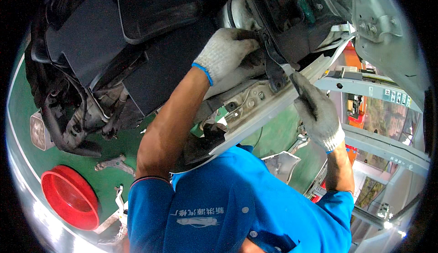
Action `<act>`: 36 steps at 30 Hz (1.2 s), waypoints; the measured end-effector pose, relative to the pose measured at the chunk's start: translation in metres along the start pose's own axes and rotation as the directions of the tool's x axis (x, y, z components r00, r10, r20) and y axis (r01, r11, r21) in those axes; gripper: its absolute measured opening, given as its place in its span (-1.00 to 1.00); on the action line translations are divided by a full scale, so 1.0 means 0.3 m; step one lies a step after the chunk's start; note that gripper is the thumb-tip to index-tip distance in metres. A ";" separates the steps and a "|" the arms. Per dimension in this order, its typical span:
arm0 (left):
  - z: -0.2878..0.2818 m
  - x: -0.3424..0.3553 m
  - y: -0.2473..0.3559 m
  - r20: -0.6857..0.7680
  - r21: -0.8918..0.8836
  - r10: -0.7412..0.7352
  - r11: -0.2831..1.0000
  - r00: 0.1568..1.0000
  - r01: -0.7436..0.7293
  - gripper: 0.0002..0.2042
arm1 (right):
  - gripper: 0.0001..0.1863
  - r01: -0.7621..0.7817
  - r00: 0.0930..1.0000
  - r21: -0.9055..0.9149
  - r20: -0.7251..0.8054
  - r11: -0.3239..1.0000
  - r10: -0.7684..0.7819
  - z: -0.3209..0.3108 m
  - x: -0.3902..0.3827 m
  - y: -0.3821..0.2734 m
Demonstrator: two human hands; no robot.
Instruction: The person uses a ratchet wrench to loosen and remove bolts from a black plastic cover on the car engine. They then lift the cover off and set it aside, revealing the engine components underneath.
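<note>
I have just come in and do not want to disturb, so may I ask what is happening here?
A person in a blue shirt is working at an opened vehicle. The gloved left hand is at or very near the upper end of a dark bar-shaped piece; the gloved right hand is at its shiny lower end. How firmly either hand grips is unclear. Nearby runs a pale metal rail, and a red basin is on the green floor.
</note>
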State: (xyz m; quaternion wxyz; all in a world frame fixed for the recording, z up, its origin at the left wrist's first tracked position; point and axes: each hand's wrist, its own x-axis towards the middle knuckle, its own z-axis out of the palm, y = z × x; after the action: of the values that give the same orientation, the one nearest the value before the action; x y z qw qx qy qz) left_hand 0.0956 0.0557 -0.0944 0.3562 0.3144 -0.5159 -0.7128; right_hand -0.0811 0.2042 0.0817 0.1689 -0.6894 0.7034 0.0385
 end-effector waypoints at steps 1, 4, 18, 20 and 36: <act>-0.001 0.003 -0.012 0.028 -0.101 -0.022 0.995 0.999 0.024 -0.70 | -0.37 -0.008 1.000 0.001 0.004 1.000 0.008 -0.004 -0.001 -0.003; -0.006 0.009 -0.023 0.063 -0.180 -0.005 0.984 0.998 0.016 -0.71 | -0.38 -0.004 1.000 0.016 0.003 1.000 0.004 -0.008 -0.001 0.001; -0.003 -0.009 0.009 0.142 -0.197 -0.006 0.980 0.990 0.034 -0.66 | -0.39 -0.049 0.999 0.263 0.014 0.964 0.047 0.022 0.024 -0.004; -0.010 -0.013 0.027 0.130 -0.146 -0.013 0.989 0.991 0.032 -0.65 | -0.39 -0.044 0.998 0.469 -0.017 0.882 0.059 0.061 0.026 0.012; -0.019 -0.165 0.120 0.307 -0.211 -0.178 0.945 0.935 0.249 -0.67 | -0.26 0.181 0.950 0.037 0.253 0.983 -0.185 -0.080 -0.013 0.009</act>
State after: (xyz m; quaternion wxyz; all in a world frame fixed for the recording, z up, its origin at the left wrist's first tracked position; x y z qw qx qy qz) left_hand 0.1339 0.0862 -0.0573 0.2345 0.2168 -0.4315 -0.8437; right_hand -0.0883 0.2013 0.1049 0.2653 -0.7398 0.6091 0.1062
